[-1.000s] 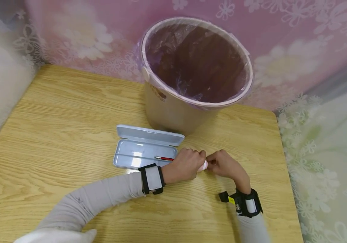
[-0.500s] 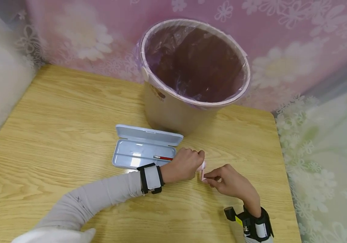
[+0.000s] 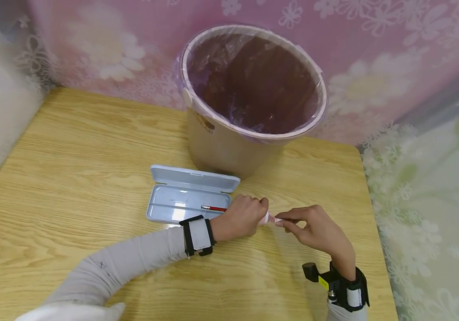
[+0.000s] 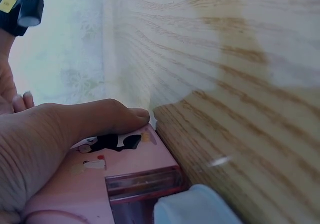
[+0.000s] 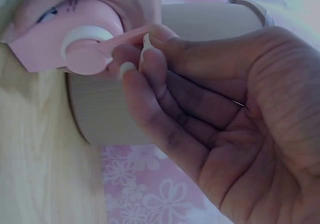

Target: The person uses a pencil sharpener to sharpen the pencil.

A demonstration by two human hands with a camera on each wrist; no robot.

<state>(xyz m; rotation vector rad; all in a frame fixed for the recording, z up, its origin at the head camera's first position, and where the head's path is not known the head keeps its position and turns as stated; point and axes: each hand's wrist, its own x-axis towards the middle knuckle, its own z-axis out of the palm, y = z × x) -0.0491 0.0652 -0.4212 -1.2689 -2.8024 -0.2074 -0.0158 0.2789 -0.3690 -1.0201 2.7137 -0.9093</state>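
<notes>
My left hand (image 3: 245,217) grips a pink crank pencil sharpener (image 4: 135,156) printed with small cartoon figures and fitted with a see-through window. The fingers hide most of its body in the head view. At its end, a pink crank arm (image 5: 131,37) reaches out from a round hub, and my right hand (image 3: 319,229) pinches the crank's tip between thumb and fingers. Partly behind the left hand lies an open light blue pencil case (image 3: 173,203). A red pencil (image 3: 215,208) shows there, its right end hidden by the left hand.
A tall beige bin (image 3: 225,149) lined with a clear bag stands behind the pencil case. Pink floral cloth (image 3: 109,53) hangs behind the wooden table (image 3: 93,147), with pale panels at both sides.
My right hand has swung the crank: its arm pointed toward me half a second ago and now points right. The left hand keeps its hold on the sharpener nearly in place.
</notes>
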